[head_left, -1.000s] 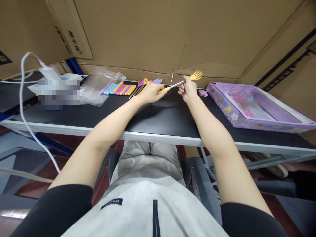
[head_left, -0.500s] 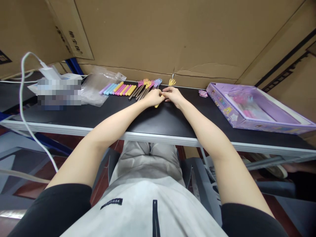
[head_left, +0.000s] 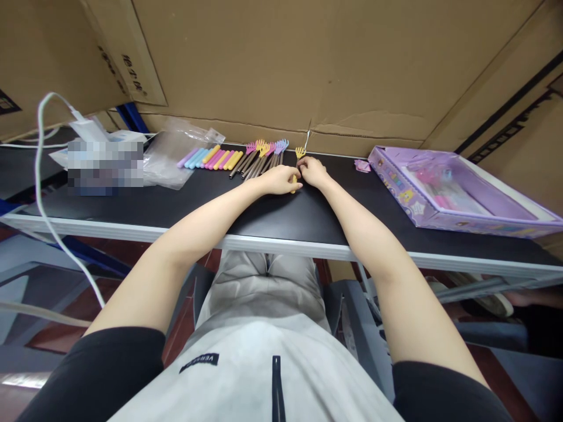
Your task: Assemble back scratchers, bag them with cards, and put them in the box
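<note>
My left hand [head_left: 281, 180] is closed around a yellow handle [head_left: 294, 186], which pokes out below its fingers. Just to the right, the fingers of my right hand [head_left: 313, 172] are pinched at the base of a yellow claw-shaped back scratcher head [head_left: 300, 152], whose prongs point up and away from me. Whether the handle and the scratcher rod are joined is hidden by my fingers. Left of my hands lie several back scratchers [head_left: 253, 163] with metal rods and pink, yellow, purple and blue claw heads. Beyond them is a row of coloured handles [head_left: 213, 158].
A clear plastic bag [head_left: 171, 155] lies left of the handles, near a white cable [head_left: 41, 158]. On the right stand a small pink piece [head_left: 362, 166] and a purple open box [head_left: 426, 218] with bagged items. A cardboard wall [head_left: 281, 70] closes off the back.
The yellow claw head has shifted left and slightly toward me, with my right hand now at its base. My left hand has moved a little right, and the handle is held more upright.
</note>
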A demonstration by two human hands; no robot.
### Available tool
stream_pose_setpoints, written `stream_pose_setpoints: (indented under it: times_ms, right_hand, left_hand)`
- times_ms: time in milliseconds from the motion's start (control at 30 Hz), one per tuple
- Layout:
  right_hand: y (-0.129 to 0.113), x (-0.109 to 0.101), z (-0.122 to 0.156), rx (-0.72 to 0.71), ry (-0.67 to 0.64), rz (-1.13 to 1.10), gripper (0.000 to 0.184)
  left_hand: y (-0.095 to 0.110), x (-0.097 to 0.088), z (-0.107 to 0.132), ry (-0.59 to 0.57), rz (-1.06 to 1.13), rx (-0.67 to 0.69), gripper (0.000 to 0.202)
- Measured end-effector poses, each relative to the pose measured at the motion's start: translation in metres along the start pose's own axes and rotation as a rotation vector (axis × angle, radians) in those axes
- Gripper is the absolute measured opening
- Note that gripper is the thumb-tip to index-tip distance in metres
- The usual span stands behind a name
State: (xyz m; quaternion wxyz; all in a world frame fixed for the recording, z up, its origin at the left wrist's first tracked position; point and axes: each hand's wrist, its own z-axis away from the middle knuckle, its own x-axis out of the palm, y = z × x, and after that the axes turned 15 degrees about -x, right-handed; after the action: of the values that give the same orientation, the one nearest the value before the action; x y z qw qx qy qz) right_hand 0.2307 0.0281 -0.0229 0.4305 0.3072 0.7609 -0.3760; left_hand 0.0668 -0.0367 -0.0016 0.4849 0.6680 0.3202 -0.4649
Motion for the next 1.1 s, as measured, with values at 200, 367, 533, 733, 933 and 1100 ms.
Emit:
stream_pose_setpoints:
  times_ms: [200,367,533,733,933,1100]
  right_hand:
    - [-0.009,-0.005,0.005,-0.041,-0.19,0.127,0.046]
    - [-0.008,-0.008,0.004,-0.119,-0.248,0.162,0.041]
    - [-0.01,-0.011,0.007,-0.12,-0.26,0.165,0.042]
    - [-0.014,-0.014,0.008,-0.124,-0.271,0.164,0.042]
    - [-0.014,-0.015,0.008,-0.136,-0.282,0.163,0.045]
    - [-0.015,-0.016,0.009,-0.128,-0.266,0.148,0.044]
  left_hand:
    - [-0.003,-0.004,0.0,0.0,-0.065,0.086,0.029]
    - [-0.009,-0.005,-0.002,0.001,-0.061,0.131,0.019]
    - [-0.015,-0.004,-0.006,0.019,-0.023,0.159,0.017]
    - [-0.012,-0.005,-0.003,0.025,-0.051,0.118,0.021]
    - [0.0,-0.001,0.004,0.044,-0.132,-0.041,0.032]
    - [0.002,0.006,0.004,0.08,-0.099,-0.073,0.033]
